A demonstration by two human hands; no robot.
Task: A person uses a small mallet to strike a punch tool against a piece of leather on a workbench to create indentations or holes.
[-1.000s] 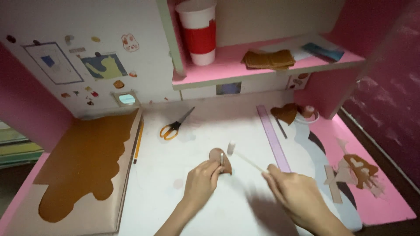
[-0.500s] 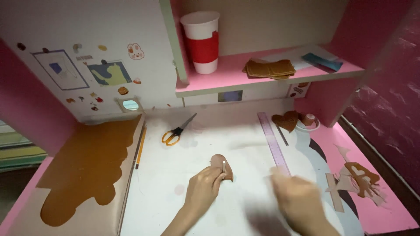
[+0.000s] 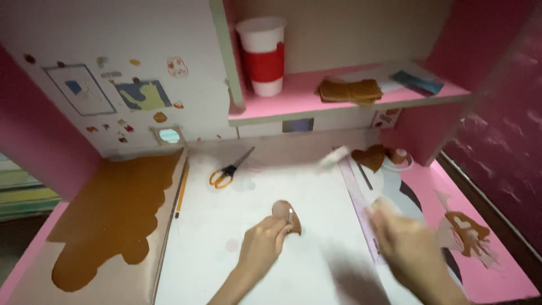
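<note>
My left hand (image 3: 261, 247) rests on the white desk sheet (image 3: 316, 186) and pinches a small brown rounded cut-out (image 3: 282, 211) by its lower edge. A short white sliver shows at the fingertips. My right hand (image 3: 402, 244) is to the right of it, over a lilac ruler (image 3: 354, 189), and is heavily blurred, so its fingers cannot be read. A small white blurred scrap (image 3: 333, 157) sits near the far end of the ruler; I cannot tell whether it is in the air or lying down.
Orange-handled scissors (image 3: 228, 172) lie behind the cut-out, and a pencil (image 3: 182, 189) lies beside a brown sheet with cut edges (image 3: 113, 209) at left. A brown heart (image 3: 371, 157) and brown scraps (image 3: 466, 230) lie at right. A pink shelf (image 3: 305, 101) holds a red-and-white cup (image 3: 262, 53).
My right hand held a thin pale strip against the cut-out a second ago; it has since swung away to the right. A white blurred scrap now shows near the ruler's far end.
</note>
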